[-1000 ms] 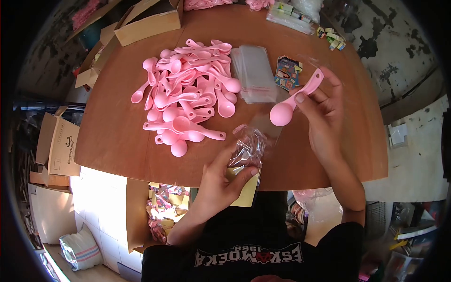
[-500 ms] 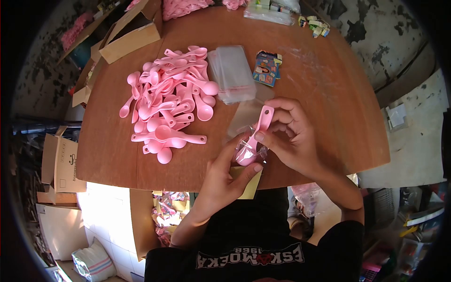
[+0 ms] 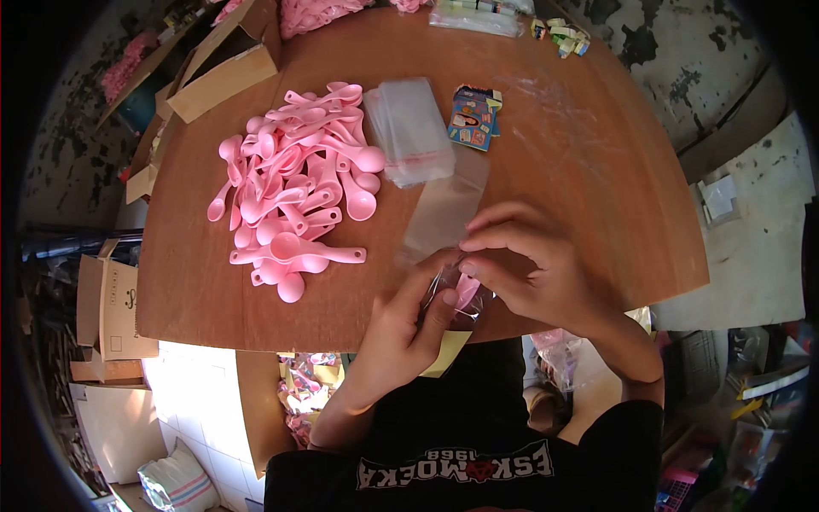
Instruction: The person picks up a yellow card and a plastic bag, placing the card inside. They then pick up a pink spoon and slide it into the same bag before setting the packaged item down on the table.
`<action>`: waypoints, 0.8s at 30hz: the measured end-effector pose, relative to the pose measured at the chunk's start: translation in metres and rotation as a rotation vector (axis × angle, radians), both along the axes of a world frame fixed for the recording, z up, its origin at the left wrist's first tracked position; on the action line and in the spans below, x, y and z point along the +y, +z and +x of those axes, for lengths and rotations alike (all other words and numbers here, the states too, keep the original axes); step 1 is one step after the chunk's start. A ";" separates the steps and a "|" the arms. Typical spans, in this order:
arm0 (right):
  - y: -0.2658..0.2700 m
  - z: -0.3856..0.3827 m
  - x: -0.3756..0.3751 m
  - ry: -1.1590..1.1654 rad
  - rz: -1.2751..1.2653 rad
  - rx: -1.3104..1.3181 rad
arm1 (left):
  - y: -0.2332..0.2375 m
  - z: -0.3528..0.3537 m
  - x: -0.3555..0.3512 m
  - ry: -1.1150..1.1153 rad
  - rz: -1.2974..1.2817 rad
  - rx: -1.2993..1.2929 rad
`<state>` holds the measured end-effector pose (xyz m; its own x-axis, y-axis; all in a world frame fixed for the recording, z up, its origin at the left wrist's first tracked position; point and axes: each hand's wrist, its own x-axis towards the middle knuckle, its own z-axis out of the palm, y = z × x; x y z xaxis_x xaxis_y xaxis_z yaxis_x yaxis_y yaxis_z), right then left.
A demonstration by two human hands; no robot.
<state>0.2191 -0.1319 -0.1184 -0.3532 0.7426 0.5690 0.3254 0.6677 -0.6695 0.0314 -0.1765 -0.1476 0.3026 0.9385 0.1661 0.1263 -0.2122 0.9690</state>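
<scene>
Between my hands, near the close edge of the tabletop, a pink spoon sits in a clear bag. The grip of my left hand clamps the bag, seemingly to steady it, with a yellow card jutting below; my right hand meets its upper end, pinching or not, I cannot tell. Leftward, the spoon pile lies apart, leaving elbow room rightward.

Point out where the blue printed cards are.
In the head view, the blue printed cards lie on the table, beyond the right hand, just right of the stacked clear bags.
</scene>
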 end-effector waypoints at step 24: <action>0.044 0.029 -0.035 -0.099 -0.460 0.389 | 0.005 -0.001 -0.021 -0.124 0.447 -0.013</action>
<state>0.2484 -0.1674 -0.0742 -0.1011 0.9615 0.2556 0.0449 0.2611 -0.9643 0.0302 -0.1977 -0.1430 0.4030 0.7310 0.5507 0.0617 -0.6220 0.7806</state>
